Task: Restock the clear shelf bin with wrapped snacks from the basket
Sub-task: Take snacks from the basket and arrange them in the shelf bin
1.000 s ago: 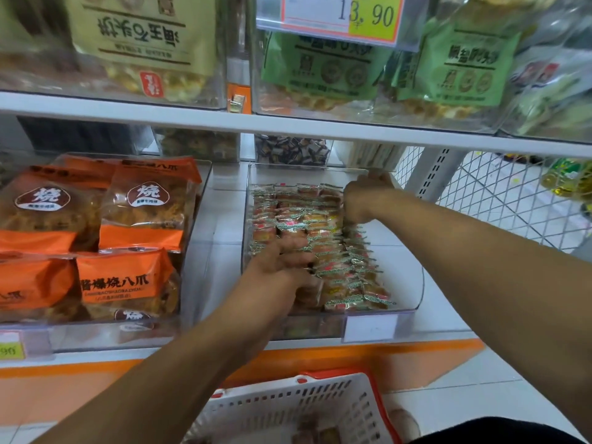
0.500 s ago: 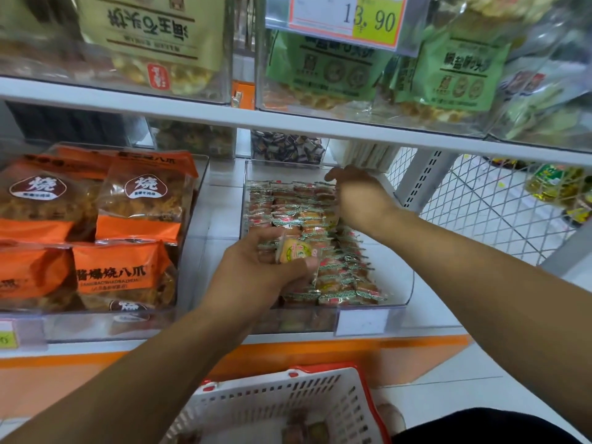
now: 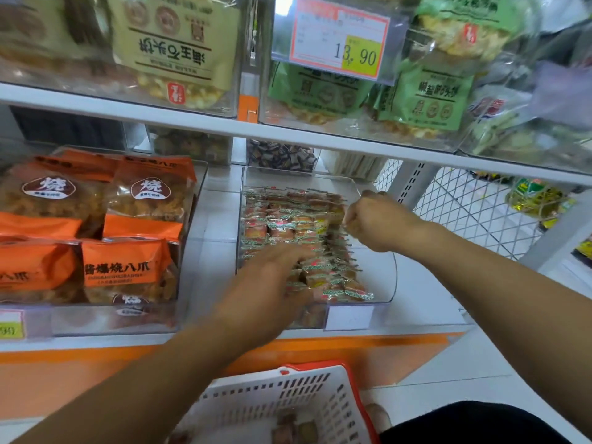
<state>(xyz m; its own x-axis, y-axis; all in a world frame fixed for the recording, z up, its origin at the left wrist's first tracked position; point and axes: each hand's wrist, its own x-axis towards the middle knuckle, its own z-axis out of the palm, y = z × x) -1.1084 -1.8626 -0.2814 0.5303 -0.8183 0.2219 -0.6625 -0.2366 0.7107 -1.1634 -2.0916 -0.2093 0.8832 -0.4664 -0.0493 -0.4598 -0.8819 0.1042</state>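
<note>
My left hand point(image 3: 272, 283) lies flat, fingers spread, on the wrapped snacks point(image 3: 298, 225) filling the clear shelf bin point(image 3: 381, 283) — my right hand point(image 3: 371, 219) curled at its far right, grip unclear; basket point(image 3: 288, 402) nearest.

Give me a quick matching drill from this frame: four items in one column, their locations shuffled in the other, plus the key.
Items
1. wrapped snacks
2. white basket
3. orange bags
4. price tag

Places
A. on the upper shelf's bin front
B. in the clear bin left of the middle one
C. on the floor below the shelf
D. in the middle clear bin, under both hands

Pairs: 1-D, 2-C, 3-B, 4-A
</note>
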